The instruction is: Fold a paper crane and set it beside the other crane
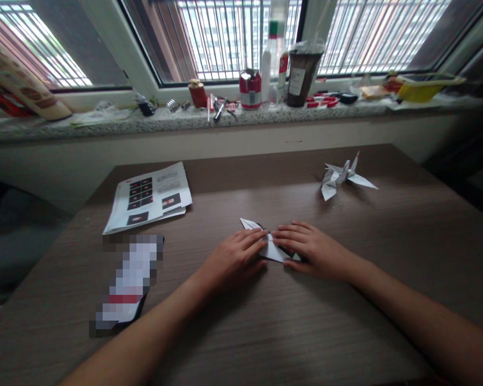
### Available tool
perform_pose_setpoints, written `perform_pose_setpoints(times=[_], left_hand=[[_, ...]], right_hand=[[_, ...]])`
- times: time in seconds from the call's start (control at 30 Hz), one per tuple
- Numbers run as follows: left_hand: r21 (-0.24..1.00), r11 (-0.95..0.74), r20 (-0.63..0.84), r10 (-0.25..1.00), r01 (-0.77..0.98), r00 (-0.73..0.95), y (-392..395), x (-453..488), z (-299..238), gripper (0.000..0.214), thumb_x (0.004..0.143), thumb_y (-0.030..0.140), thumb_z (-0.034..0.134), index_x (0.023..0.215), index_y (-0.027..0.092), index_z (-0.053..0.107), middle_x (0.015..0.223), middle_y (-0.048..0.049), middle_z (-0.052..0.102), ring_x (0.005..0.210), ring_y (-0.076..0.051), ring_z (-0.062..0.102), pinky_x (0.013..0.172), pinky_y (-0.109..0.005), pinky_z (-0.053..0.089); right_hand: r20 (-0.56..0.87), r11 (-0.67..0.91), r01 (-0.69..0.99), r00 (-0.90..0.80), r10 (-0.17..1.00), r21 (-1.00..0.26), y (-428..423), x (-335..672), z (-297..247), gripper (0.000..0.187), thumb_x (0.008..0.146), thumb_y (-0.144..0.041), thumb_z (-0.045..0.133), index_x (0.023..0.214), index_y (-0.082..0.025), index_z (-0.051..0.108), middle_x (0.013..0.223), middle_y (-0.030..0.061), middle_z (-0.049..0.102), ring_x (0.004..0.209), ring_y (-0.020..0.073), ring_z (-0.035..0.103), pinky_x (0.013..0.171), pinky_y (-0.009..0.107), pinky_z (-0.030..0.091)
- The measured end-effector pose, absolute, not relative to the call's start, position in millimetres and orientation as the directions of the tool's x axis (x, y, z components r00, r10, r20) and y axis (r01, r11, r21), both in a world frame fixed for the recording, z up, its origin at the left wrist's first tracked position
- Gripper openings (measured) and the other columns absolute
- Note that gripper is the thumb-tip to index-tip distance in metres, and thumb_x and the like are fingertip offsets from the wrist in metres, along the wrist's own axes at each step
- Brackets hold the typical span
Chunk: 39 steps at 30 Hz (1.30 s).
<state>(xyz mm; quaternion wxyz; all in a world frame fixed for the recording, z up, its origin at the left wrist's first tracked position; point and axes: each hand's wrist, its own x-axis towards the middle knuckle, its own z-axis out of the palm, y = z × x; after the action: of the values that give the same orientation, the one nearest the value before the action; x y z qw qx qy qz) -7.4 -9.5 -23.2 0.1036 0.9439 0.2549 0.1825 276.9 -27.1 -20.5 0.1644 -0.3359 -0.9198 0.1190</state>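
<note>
Paper (271, 251) under left hand (240, 252), right hand (314, 246), open tabletop (249, 187) towards far edge (245, 157)

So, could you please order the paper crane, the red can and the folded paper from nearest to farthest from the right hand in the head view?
1. Folded paper, touching the right hand.
2. Paper crane, farther back on the table.
3. Red can, on the windowsill.
</note>
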Motion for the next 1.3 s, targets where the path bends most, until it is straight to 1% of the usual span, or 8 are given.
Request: perform_pose_setpoints(times=[0.17, 0.23, 0.33, 0.5, 0.77, 1.07, 1.17, 1.3], left_hand=[[0.266, -0.855, 0.270, 0.509, 0.445, 0.817, -9.7, -7.9, -19.6, 0.037, 0.102, 0.033, 0.062, 0.137, 0.020, 0.059, 0.141, -0.0129, 0.063, 0.130, -0.030, 0.060, 0.109, -0.052, 0.051], [0.242, -0.858, 0.267, 0.508, 0.453, 0.819, -10.8, -7.3, -19.4, 0.035, 0.103, 0.033, 0.062, 0.136, 0.021, 0.061, 0.139, -0.0123, 0.064, 0.127, -0.030, 0.061, 0.106, -0.051, 0.051], [0.209, -0.860, 0.265, 0.507, 0.465, 0.820, -12.1, -6.2, -20.6, 0.032, 0.104, 0.032, 0.060, 0.135, 0.022, 0.061, 0.133, -0.0108, 0.067, 0.120, -0.029, 0.063, 0.100, -0.049, 0.054], [0.186, -0.868, 0.279, 0.496, 0.461, 0.822, -13.3, -4.8, -20.3, 0.026, 0.107, 0.028, 0.056, 0.130, 0.021, 0.064, 0.121, -0.0089, 0.071, 0.106, -0.026, 0.066, 0.091, -0.043, 0.056], [0.238, -0.875, 0.336, 0.481, 0.422, 0.809, -11.1, -5.6, -22.8, 0.020, 0.107, 0.028, 0.058, 0.122, 0.020, 0.067, 0.121, -0.0075, 0.072, 0.109, -0.025, 0.065, 0.093, -0.041, 0.056], [0.298, -0.857, 0.339, 0.508, 0.421, 0.792, -10.2, -5.4, -25.6, 0.017, 0.107, 0.027, 0.057, 0.117, 0.021, 0.069, 0.116, -0.0076, 0.070, 0.103, -0.023, 0.066, 0.087, -0.039, 0.057], [0.324, -0.839, 0.335, 0.534, 0.437, 0.776, -10.5, -5.8, -27.0, 0.016, 0.105, 0.029, 0.061, 0.116, 0.021, 0.069, 0.116, -0.0079, 0.070, 0.102, -0.023, 0.066, 0.087, -0.039, 0.057], [0.383, -0.809, 0.326, 0.569, 0.445, 0.754, -10.3, -4.6, -29.4, 0.017, 0.102, 0.031, 0.066, 0.115, 0.021, 0.069, 0.116, -0.0082, 0.070, 0.104, -0.024, 0.066, 0.087, -0.040, 0.057]], right_hand=[[0.207, 0.761, 0.581, -0.738, 0.642, -0.289, -25.3, 280.9, -22.8, 0.058, 0.093, -0.026, 0.066, 0.150, -0.025, 0.055, 0.151, 0.0085, 0.060, 0.142, 0.0291, 0.051, 0.121, 0.056, 0.037], [0.206, 0.766, 0.586, -0.742, 0.638, -0.265, -25.3, 281.1, -23.2, 0.058, 0.091, -0.022, 0.065, 0.149, -0.022, 0.056, 0.150, 0.0106, 0.060, 0.141, 0.0299, 0.052, 0.119, 0.055, 0.040], [0.222, 0.773, 0.582, -0.743, 0.632, -0.252, -26.2, 279.7, -23.0, 0.051, 0.094, -0.018, 0.061, 0.145, -0.021, 0.061, 0.145, 0.0110, 0.064, 0.135, 0.0285, 0.058, 0.114, 0.050, 0.046], [0.254, 0.785, 0.560, -0.745, 0.617, -0.264, -26.8, 278.0, -24.8, 0.042, 0.101, -0.033, 0.063, 0.141, -0.021, 0.063, 0.143, 0.0106, 0.066, 0.131, 0.0295, 0.061, 0.111, 0.051, 0.050], [0.300, 0.807, 0.511, -0.752, 0.587, -0.296, -28.7, 275.2, -32.7, 0.029, 0.106, -0.027, 0.056, 0.131, -0.020, 0.069, 0.137, 0.0075, 0.070, 0.126, 0.0234, 0.066, 0.108, 0.043, 0.054], [0.324, 0.770, 0.559, -0.700, 0.637, -0.307, -34.3, 267.7, -26.9, 0.019, 0.103, -0.031, 0.063, 0.115, -0.021, 0.072, 0.131, 0.0075, 0.073, 0.117, 0.0268, 0.069, 0.100, 0.045, 0.056], [0.343, 0.747, 0.569, -0.665, 0.664, -0.344, -34.9, 265.5, -26.5, 0.013, 0.104, -0.026, 0.061, 0.109, -0.022, 0.072, 0.128, 0.0061, 0.074, 0.115, 0.0257, 0.069, 0.098, 0.044, 0.056], [0.323, 0.706, 0.552, -0.636, 0.701, -0.444, -33.5, 264.8, -27.1, 0.007, 0.101, -0.023, 0.064, 0.105, -0.022, 0.070, 0.122, 0.0071, 0.074, 0.112, 0.0244, 0.069, 0.095, 0.042, 0.055]])
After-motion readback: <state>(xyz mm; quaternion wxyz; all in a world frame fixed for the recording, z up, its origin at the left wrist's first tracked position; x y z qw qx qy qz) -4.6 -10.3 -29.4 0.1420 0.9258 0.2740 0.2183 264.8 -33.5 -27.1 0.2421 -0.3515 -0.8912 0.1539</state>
